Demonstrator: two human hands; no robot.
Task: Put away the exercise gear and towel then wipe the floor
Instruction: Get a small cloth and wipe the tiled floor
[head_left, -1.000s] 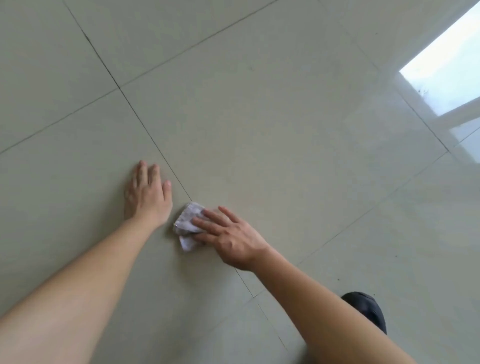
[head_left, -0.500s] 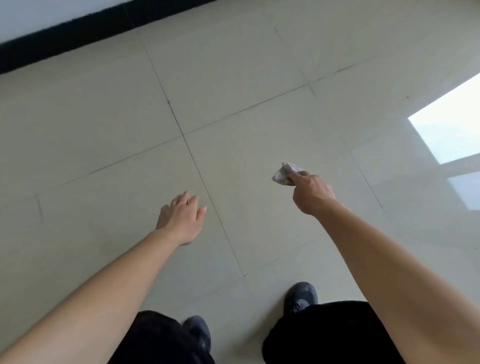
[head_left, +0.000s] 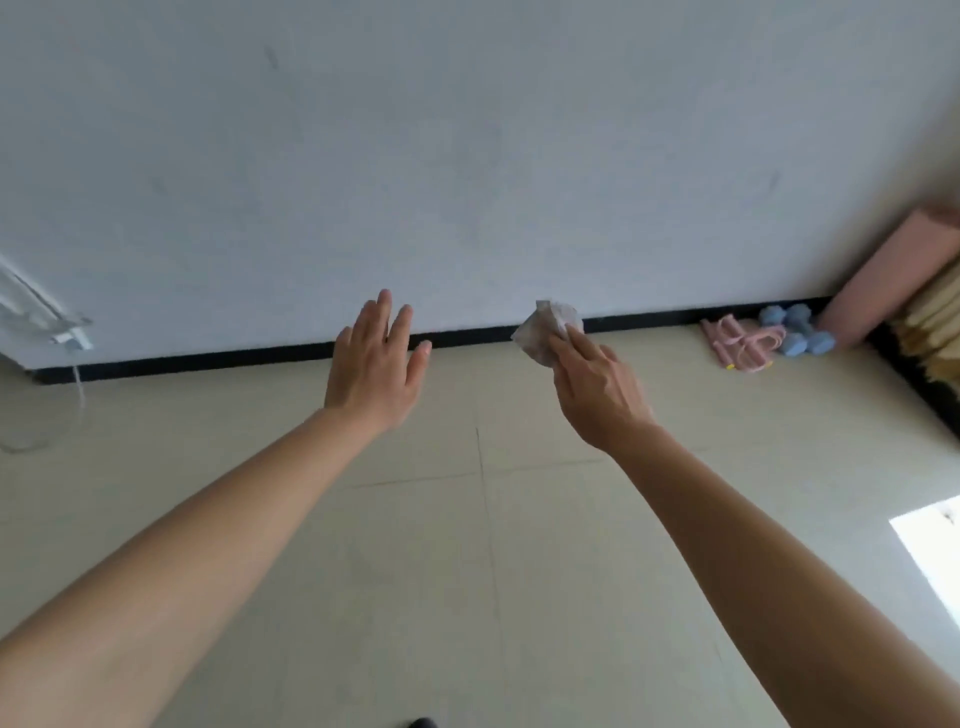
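Cloth (head_left: 548, 330), possibly tissue, is being pinched by the right hand (head_left: 597, 400), left hand (head_left: 371, 371) hovering spread beside; flattening it under the palm is looking wiser.

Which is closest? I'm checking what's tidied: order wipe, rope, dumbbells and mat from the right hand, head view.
1. Wipe, held in the right hand.
2. Rope, on the floor to its right, by the wall.
3. Dumbbells, just past the rope.
4. Mat, leaning at far right.
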